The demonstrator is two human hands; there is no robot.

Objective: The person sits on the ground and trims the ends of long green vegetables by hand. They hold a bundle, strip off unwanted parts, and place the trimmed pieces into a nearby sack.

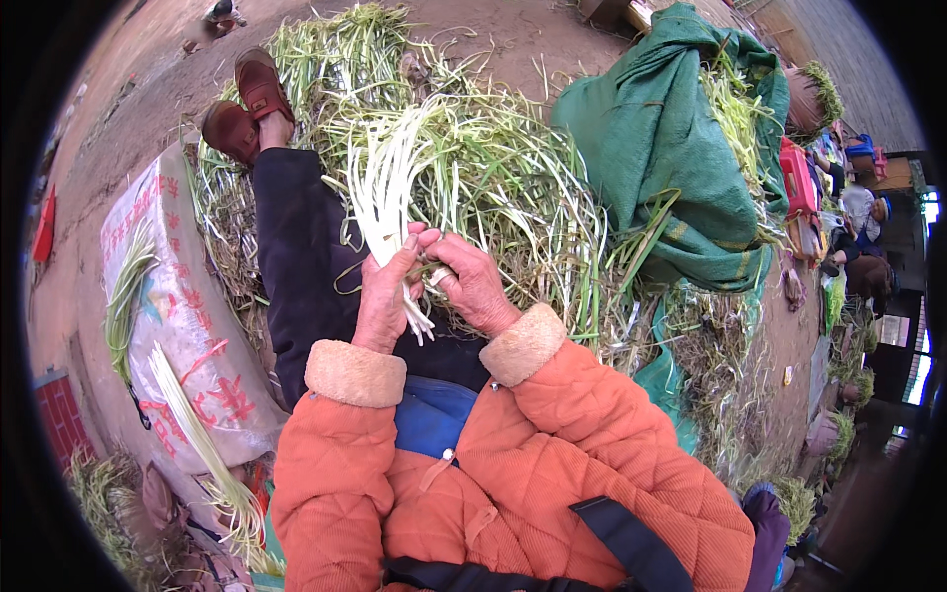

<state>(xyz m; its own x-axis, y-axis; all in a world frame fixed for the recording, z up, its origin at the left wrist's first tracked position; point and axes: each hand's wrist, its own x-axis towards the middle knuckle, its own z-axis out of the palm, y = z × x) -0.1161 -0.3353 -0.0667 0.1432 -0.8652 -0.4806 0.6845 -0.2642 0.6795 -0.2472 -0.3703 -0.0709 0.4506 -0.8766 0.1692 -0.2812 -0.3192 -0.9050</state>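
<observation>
My left hand (383, 300) grips a bunch of pale blanched stalks (385, 185), probably chives, above my lap. Their white lower ends poke out below the fist, and the long tops fan away from me. Right beside it, my right hand (470, 281) has its fingertips pinched on a thin greenish stalk (422, 259), its far end hidden by the fingers. A band circles one finger of this hand. Beyond both hands spreads a large heap of loose green and white stalks (503, 163), reaching past my outstretched leg.
At the right, a green woven sack (651, 140) spills stalks. On my left, a white printed sack (185, 296) carries a pale bundle (200, 422) and a greener bundle (129, 296). Farther right are a red plastic stool (797, 177) and a seated person (862, 222).
</observation>
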